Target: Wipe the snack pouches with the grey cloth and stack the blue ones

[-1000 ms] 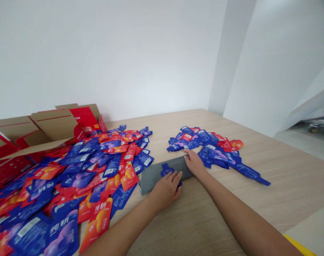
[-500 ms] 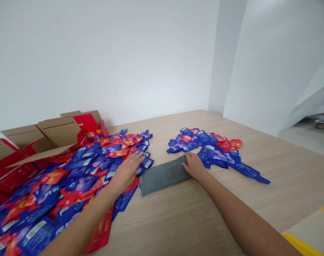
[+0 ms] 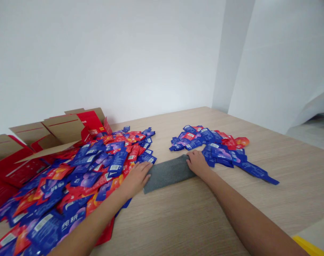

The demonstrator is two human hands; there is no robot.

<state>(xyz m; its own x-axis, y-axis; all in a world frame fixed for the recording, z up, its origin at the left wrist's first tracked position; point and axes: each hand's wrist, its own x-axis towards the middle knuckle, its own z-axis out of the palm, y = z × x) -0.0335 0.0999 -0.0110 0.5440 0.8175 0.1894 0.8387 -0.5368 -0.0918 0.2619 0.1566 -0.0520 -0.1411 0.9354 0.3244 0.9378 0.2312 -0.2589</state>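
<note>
A grey cloth pouch [image 3: 167, 173] lies flat on the wooden table [image 3: 231, 206] between two heaps of packets. My left hand [image 3: 136, 179] rests palm down at the pouch's left end, on the edge of the big pile of blue and red packets [image 3: 71, 174], fingers stretched out. My right hand [image 3: 197, 163] presses on the pouch's right end, fingers curled over it, right beside the smaller pile of packets [image 3: 218, 147]. Whether a packet sits under the left palm is hidden.
Open cardboard boxes with red insides [image 3: 44, 137] stand at the back left behind the big pile. A white wall runs behind the table. A yellow strip [image 3: 306, 247] shows at the table's front right corner.
A second ago my left hand lay on a blue packet on top of the pouch. It swung left onto the big pile, then came back to the pouch's left end. The right hand stayed put.
</note>
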